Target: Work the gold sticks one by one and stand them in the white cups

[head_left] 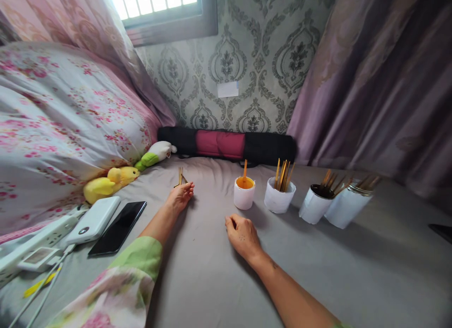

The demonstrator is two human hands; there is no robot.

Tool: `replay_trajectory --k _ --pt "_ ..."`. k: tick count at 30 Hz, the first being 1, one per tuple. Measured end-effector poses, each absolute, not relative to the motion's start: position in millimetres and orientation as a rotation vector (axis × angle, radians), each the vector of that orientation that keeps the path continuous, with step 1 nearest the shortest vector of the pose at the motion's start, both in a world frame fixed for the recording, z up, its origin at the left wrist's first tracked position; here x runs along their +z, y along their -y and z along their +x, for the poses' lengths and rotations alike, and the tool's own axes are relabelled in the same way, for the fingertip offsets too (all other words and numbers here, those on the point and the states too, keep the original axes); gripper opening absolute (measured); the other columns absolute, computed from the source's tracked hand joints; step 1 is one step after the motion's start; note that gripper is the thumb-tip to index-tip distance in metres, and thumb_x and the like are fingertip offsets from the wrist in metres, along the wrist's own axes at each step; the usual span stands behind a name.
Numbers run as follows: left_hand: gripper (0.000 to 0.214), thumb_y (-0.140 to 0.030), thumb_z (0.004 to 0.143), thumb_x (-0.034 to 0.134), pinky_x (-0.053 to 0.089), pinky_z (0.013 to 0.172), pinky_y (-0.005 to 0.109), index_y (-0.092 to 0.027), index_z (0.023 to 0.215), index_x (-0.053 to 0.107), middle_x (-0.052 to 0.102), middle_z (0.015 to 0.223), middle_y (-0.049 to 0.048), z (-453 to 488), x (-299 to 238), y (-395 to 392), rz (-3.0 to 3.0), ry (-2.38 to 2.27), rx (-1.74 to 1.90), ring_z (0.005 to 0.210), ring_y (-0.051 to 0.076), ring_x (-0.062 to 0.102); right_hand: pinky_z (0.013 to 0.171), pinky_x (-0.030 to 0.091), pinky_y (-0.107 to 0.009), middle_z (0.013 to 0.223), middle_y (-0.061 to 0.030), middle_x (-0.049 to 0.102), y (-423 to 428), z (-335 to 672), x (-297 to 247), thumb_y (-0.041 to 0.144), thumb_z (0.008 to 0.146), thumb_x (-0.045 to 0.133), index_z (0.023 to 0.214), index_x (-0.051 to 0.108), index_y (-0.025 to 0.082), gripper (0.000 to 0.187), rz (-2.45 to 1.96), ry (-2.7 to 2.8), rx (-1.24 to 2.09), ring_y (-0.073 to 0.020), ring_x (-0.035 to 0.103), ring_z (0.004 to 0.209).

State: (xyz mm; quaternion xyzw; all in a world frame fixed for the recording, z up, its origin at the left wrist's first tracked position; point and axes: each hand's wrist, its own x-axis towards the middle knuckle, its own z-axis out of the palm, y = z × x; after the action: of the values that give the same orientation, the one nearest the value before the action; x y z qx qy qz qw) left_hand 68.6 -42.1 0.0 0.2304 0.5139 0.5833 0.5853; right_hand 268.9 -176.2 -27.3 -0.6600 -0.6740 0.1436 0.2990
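Brown sticks (181, 176) just beyond left fingers (189, 187)

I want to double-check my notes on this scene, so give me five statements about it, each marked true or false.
1. Four white containers hold thin sticks. True.
2. The left hand is next to a small group of sticks. True.
3. The right hand is inside a container. False: the right hand is in front of the containers.
4. The black phone lies right of the white power bank. True.
5. The orange-lined container shows the most sticks. False: the next container to its right shows more.
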Motion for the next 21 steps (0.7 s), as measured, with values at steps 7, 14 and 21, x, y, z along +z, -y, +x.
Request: replay_trajectory --k 7,14,21 --pt "0.011 0.001 0.077 0.051 0.043 0.043 0.012 -0.007 0.078 0.059 0.058 0.065 0.0027 78.6 -3.0 60.3 0.574 -1.098 1.374 0.047 0.003 0.052 0.053 0.023 -0.025 0.063 -0.0039 0.066 174.7 269.0 -29.5 0.032 0.089 0.041 0.067 0.061 0.020 0.033 -1.740 1.784 0.376 -0.0115 0.054 0.057" --pt "0.010 -0.002 0.078 0.053 0.043 0.044 0.014 -0.006 0.082 0.062 0.060 0.066 0.0045 92.9 -10.7 80.4 0.653 -1.041 1.352 0.048 0.004 0.052 0.054 0.026 -0.023 0.064 -0.0043 0.066 173.6 270.1 -32.0 0.033 0.088 0.040 0.067 0.060 0.019 0.033 -1.694 1.757 0.420 -0.0121 0.056 0.059" --pt "0.012 -0.010 0.076 0.059 0.040 0.044 0.015 -0.007 0.086 0.063 0.061 0.067 0.0046 106.4 -20.6 96.5 0.732 -1.007 1.327 0.049 0.005 0.052 0.054 0.031 -0.021 0.062 -0.0039 0.065 172.5 272.0 -31.9 0.035 0.087 0.040 0.067 0.061 0.019 0.033 -1.621 1.697 0.508 -0.0118 0.055 0.056"
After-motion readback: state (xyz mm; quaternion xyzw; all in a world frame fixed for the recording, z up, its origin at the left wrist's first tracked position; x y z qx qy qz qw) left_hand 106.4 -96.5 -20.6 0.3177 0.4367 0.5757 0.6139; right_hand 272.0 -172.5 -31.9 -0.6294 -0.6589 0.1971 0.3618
